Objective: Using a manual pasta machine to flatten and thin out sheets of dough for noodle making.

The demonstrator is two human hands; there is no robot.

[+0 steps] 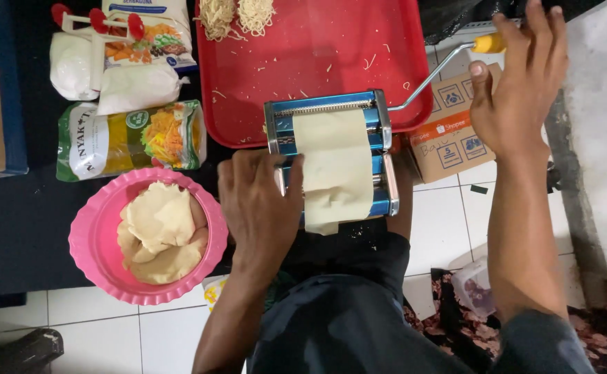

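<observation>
At the table's front edge, a blue pasta machine (335,156) carries a dough sheet (331,170). Left hand (258,208) lies spread against the machine's side, touching the sheet. Right hand (518,90) curls around the yellow crank handle (489,43). Beside it, a pink bowl (95,239) holds dough.

We see the left hand (258,208) resting on the near left side of a blue pasta machine (331,156), its fingers touching the dough sheet (332,170) draped over the rollers. The right hand (518,90) grips the yellow crank handle (489,43). Behind the machine lies a red tray (331,48) with cut noodles (236,14). A pink bowl (95,239) holds what look like flattened dough pieces (161,232).
</observation>
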